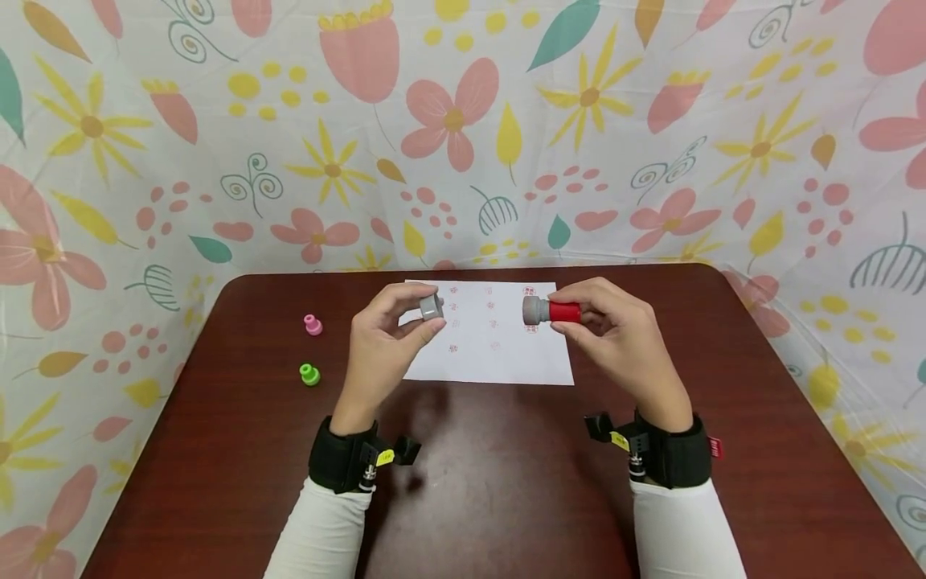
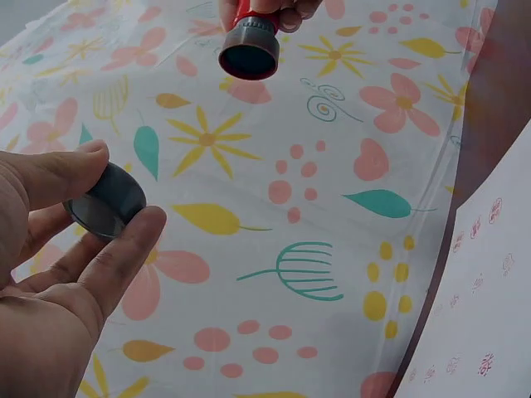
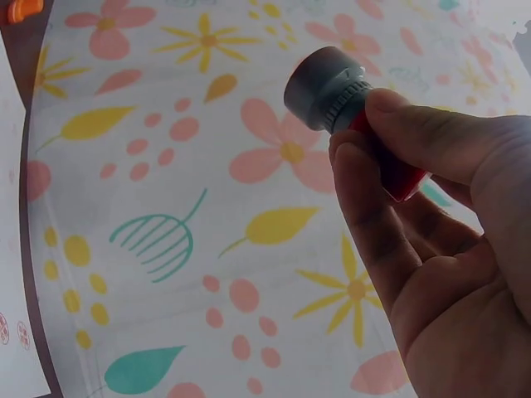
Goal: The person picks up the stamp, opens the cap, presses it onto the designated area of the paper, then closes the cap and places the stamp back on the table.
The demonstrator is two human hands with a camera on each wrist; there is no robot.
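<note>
In the head view my left hand (image 1: 383, 347) pinches a small grey cap (image 1: 431, 306) between thumb and fingers, above the left edge of a white paper (image 1: 492, 366). The left wrist view shows the hollow inside of this cap (image 2: 124, 199). My right hand (image 1: 628, 338) grips the red handle of a stamp (image 1: 566, 312) over the paper's right side, its wide grey head pointing left. The stamp (image 3: 328, 87) and the cap are held apart, with a gap between them. Rows of small red stamp prints (image 1: 453, 348) mark the paper.
A pink stamp-like piece (image 1: 313, 324) and a green one (image 1: 309, 374) stand on the dark wooden table (image 1: 492, 482), left of my left hand. Flower-patterned cloth (image 1: 463, 201) hangs behind and beside the table. The right wrist view catches an orange object (image 3: 25, 10) in its top corner.
</note>
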